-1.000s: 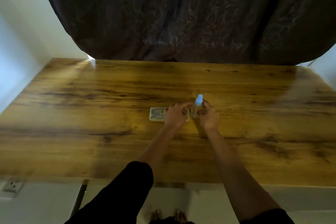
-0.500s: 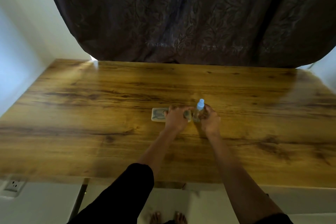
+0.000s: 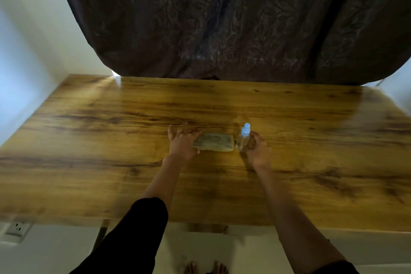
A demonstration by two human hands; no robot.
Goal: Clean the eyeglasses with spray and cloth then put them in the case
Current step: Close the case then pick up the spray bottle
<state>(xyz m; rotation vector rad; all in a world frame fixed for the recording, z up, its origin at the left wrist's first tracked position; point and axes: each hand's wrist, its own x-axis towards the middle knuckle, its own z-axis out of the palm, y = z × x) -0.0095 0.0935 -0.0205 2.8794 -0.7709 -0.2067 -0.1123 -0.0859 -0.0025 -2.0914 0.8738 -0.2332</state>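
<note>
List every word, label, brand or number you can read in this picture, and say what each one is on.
There is no text that can be read in this view.
Spray bottle: clear body and pale blue cap, no label visible.
Case: translucent, blurred, no lettering legible.
Wall socket: too small and blurred to show any marking.

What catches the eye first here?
Two bare hands mid-table: the right hand holds a clear spray bottle with a pale blue cap, the left hand touches the left end of a translucent eyeglass case beside it. Behind the wooden table hangs a dark leaf-patterned curtain.
</note>
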